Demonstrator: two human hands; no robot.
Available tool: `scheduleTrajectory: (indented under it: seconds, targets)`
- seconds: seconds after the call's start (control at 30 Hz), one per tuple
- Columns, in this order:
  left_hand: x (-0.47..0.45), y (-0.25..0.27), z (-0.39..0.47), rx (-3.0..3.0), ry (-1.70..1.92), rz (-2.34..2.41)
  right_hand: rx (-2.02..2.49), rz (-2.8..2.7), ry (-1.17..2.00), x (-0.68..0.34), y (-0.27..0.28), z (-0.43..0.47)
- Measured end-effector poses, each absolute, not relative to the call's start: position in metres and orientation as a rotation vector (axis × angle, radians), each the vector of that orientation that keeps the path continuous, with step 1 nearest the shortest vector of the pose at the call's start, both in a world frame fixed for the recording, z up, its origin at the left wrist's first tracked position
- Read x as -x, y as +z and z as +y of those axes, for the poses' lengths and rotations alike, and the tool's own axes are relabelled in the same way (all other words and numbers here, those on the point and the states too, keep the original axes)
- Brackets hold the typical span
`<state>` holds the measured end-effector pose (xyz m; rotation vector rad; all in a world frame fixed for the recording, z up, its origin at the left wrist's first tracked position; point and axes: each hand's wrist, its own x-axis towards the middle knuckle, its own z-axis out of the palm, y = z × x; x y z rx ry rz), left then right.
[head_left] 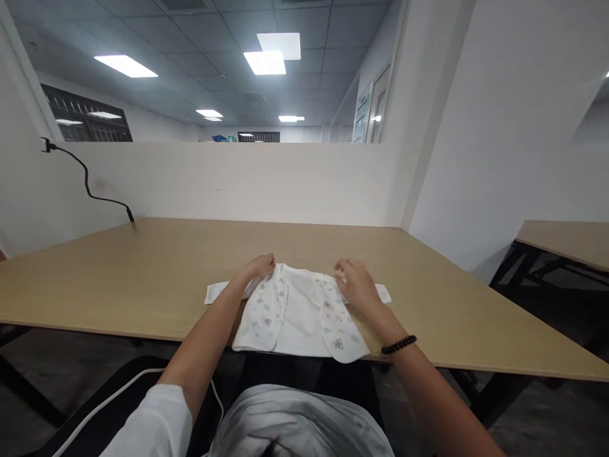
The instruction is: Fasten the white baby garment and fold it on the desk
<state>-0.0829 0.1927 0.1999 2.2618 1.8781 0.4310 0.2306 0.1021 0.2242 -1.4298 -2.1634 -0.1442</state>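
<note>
A small white baby jacket [302,311] with a printed pattern of little animals lies spread at the table's near edge, its front panels parted over a plain white inside. Its sleeves stick out to both sides, and its hem reaches over the edge. My left hand [259,266] is closed, fingers pinching the cloth at the left shoulder by the collar. Over the right shoulder is my right hand [358,284], its fingers bent and apart, slightly blurred. I see no cloth gripped in it. Each forearm crosses part of a sleeve.
The wooden table [166,273] stretches to a low white wall [247,184] with an opening above it. A black flexible holder [87,184] rises at the back left. Another table [566,241] stands at the right. A white cable [109,400] hangs below, at the left.
</note>
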Motion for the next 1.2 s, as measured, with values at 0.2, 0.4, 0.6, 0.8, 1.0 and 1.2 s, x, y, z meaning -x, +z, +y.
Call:
scheduleTrajectory:
  seconds: [0.2, 0.4, 0.6, 0.8, 1.0, 1.2]
  targets:
    - [0.078, 0.174, 0.2, -2.213, 0.546, 1.85, 1.292, -2.64, 0.301, -0.198, 0.217, 0.045]
    - [0.086, 0.169, 0.195, -2.303, 0.618, 1.723, 1.46, -2.558, 0.358, -0.223, 0.207, 0.032]
    - [0.088, 0.178, 0.191, -2.381, 0.604, 1.612, 1.466, -2.524, 0.481, -0.233, 0.216, 0.031]
    - [0.071, 0.181, 0.195, -2.445, 0.702, 1.039, 1.367, -2.572, 0.676, -0.241, 0.204, 0.029]
    - [0.063, 0.17, 0.198, -2.272, 0.59, 0.905, 1.176, -2.286, 0.903, -0.261, 0.213, 0.035]
    - [0.06, 0.169, 0.2, -2.119, 0.781, 0.933, 1.068, -1.546, 0.908, -0.246, 0.221, 0.058]
